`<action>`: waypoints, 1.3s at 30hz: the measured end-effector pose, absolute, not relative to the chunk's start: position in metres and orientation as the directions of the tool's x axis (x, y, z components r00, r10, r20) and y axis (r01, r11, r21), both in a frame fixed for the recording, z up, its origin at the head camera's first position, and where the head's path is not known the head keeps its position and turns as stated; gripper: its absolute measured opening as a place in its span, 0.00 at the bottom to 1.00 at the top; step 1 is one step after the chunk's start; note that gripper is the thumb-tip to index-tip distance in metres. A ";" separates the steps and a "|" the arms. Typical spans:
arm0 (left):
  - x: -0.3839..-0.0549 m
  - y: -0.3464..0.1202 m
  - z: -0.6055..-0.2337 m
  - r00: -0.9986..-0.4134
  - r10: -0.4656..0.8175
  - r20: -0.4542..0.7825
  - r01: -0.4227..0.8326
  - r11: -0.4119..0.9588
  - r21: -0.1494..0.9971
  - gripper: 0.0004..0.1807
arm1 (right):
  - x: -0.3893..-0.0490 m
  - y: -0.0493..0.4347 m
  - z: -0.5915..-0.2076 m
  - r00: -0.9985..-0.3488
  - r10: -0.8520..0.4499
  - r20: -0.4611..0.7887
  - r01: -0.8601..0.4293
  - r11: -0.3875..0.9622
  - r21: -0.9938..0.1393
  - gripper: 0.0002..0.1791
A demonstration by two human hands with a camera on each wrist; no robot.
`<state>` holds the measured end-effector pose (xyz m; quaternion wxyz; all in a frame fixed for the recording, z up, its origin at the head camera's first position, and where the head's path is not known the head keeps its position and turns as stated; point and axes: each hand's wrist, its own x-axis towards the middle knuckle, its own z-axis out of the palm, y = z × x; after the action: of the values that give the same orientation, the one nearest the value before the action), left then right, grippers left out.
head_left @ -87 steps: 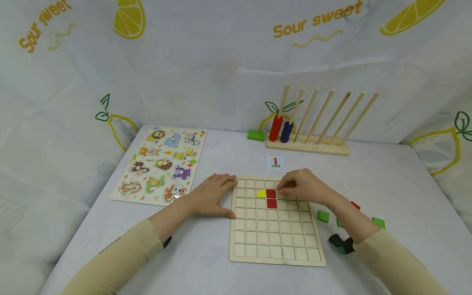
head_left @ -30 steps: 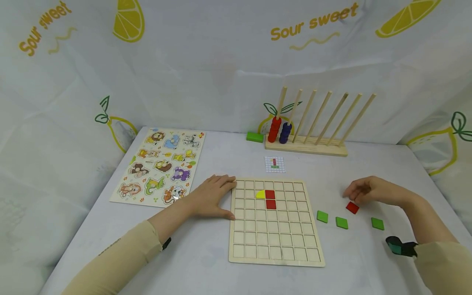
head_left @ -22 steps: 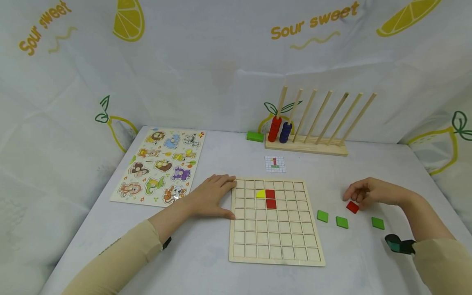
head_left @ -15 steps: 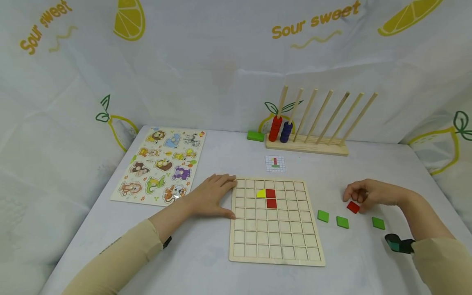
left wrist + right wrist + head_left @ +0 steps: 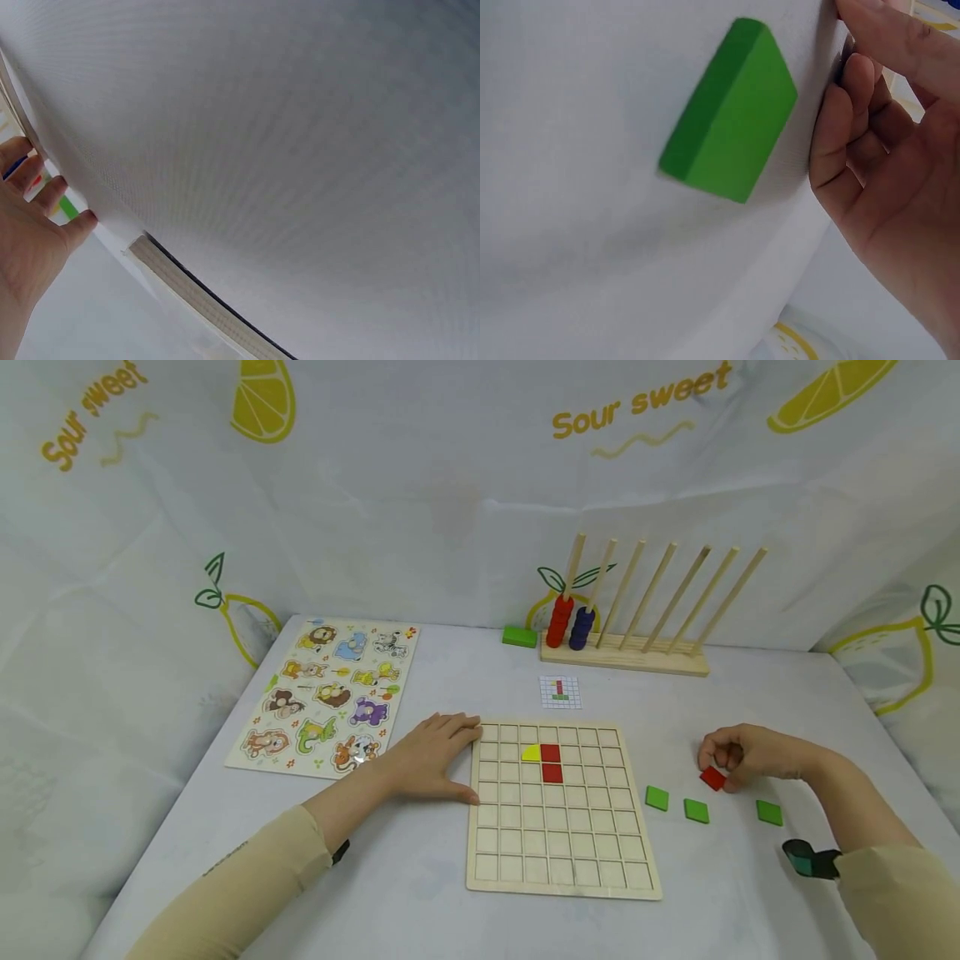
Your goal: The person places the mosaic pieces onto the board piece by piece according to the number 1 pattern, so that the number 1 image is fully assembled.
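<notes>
In the head view, a wooden grid board (image 5: pixel 525 842) lies flat in the middle of the table. A yellow quarter-round tile (image 5: pixel 532 752) and two red square tiles (image 5: pixel 551 773) fill cells in its upper part. My left hand (image 5: pixel 431 764) rests along the board's left edge, fingers extended and thumb spread. Off to the right of the board, my right hand (image 5: pixel 765 753) pinches another red square tile (image 5: pixel 712 778) between thumb and fingers, low over the table. Green square tiles (image 5: pixel 696 811) lie near it; one green tile (image 5: pixel 735 120) looms large in the right wrist view.
Behind the board lies a small pattern card (image 5: pixel 560 692). A wooden peg rack (image 5: pixel 630 658) with red and blue beads stands at the back, a green block (image 5: pixel 519 636) beside it. An animal puzzle board (image 5: pixel 322 697) occupies the left side.
My right hand has moved from the grid board out to the loose red tile and now pinches it, having shifted it slightly left. My left hand has stayed at the board's edge.
</notes>
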<state>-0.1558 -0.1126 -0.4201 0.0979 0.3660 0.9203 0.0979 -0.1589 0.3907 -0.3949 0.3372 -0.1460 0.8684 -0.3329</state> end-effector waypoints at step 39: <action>-0.155 -0.114 -0.420 -0.715 0.689 -0.116 0.646 0.715 0.267 0.56 | -0.156 0.373 -0.387 -0.925 -0.278 -0.258 -0.120 0.861 -0.495 0.11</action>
<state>-0.1554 -0.1136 -0.4203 0.1040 0.3627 0.9202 0.1041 -0.1561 0.3729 -0.3874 0.1622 -0.1046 0.9508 -0.2423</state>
